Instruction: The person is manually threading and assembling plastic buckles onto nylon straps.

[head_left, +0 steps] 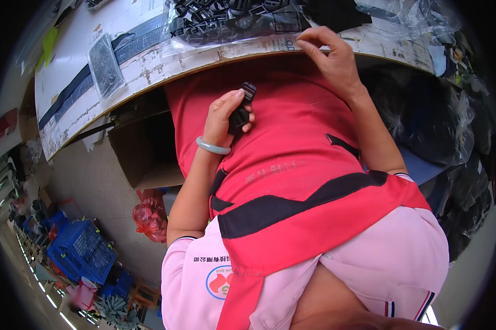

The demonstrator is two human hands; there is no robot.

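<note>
My left hand (224, 116) is closed around a black plastic strap buckle (249, 91), held over the red apron (292, 121). The buckle's slotted end sticks up past my thumb. More black plastic shows between the palm and fingers, partly hidden, so I cannot tell if it is a second piece. A pale bangle (212, 146) circles that wrist. At the table's near edge, my right hand (331, 59) has its thumb and forefinger curled into a pinch. Whatever lies between those fingertips is too small to make out. Just beyond it lies a clear plastic bag (204, 43) with several black buckles.
The worn white table (380, 47) curves across the far side. A clear flat packet (106, 65) and dark strip (72, 98) lie on its left part. Below stand an open cardboard box (143, 146) and red bag (150, 217). Dark plastic-wrapped bundles (424, 121) crowd the right.
</note>
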